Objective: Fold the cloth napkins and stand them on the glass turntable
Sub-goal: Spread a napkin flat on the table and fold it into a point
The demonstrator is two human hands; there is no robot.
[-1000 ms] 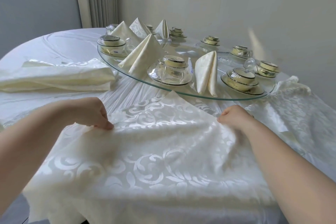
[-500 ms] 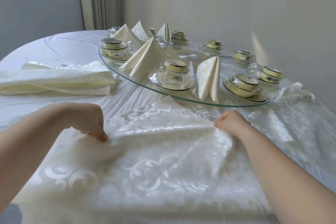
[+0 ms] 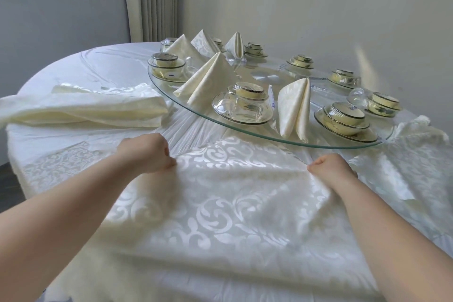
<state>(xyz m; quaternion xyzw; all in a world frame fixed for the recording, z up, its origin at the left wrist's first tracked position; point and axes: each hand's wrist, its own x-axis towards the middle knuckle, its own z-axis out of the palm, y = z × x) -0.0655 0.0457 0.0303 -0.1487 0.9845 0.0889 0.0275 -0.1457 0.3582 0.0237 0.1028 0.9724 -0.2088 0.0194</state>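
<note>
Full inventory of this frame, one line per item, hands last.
spread napkin: one, cream patterned, flat on near table
standing napkins: five, cream, on the turntable
turntable: one, clear glass, table centre
cup sets: about nine, yellow, dark-rimmed, round the turntable
napkin pile: one, cream, table left
loose napkin: one, cream, table right
tablecloth: one, white, over the table
curtain: one, grey, far corner
left hand: one, pinches spread napkin's left side
right hand: one, pinches its right side
</note>
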